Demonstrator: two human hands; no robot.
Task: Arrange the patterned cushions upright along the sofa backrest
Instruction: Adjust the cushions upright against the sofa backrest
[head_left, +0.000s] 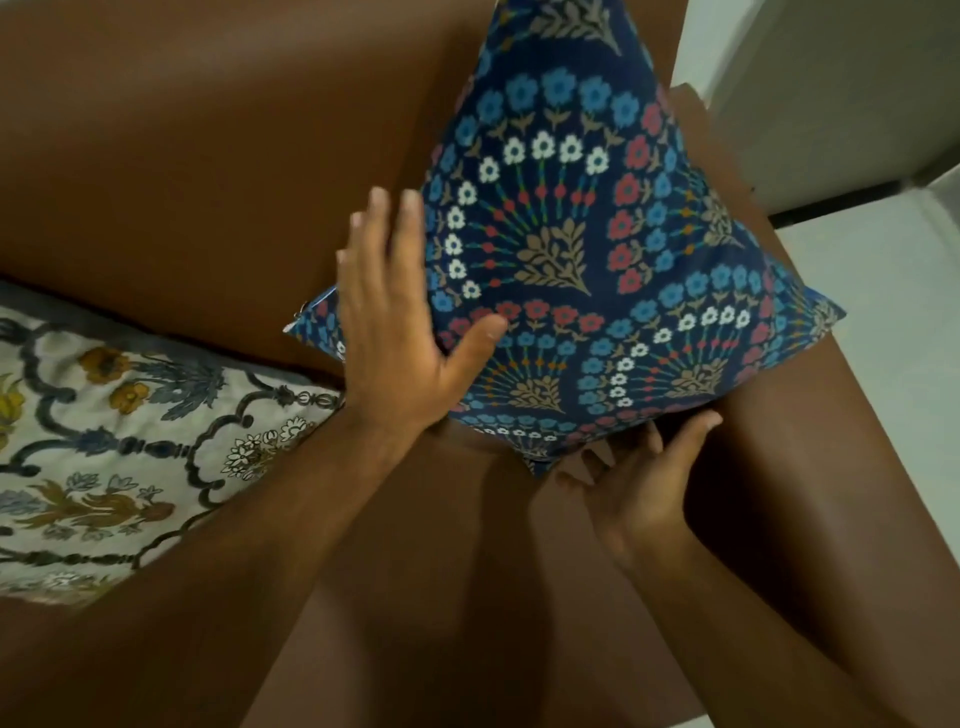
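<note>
A dark blue cushion (566, 249) with blue, red and white flowers stands on one corner against the brown sofa backrest (208, 156), at the sofa's right end. My left hand (395, 322) lies flat on its left face, fingers spread, thumb across the fabric. My right hand (634, 478) cups the bottom corner from below, its fingertips hidden under the cushion. A white cushion (119, 441) with grey scrolls and yellow flowers leans at the left, its left part cut off by the frame.
The brown sofa seat (441, 571) spreads below my arms. The sofa's right armrest (810, 441) runs beside the blue cushion. Beyond it lie pale floor (893, 322) and a white wall with a dark skirting.
</note>
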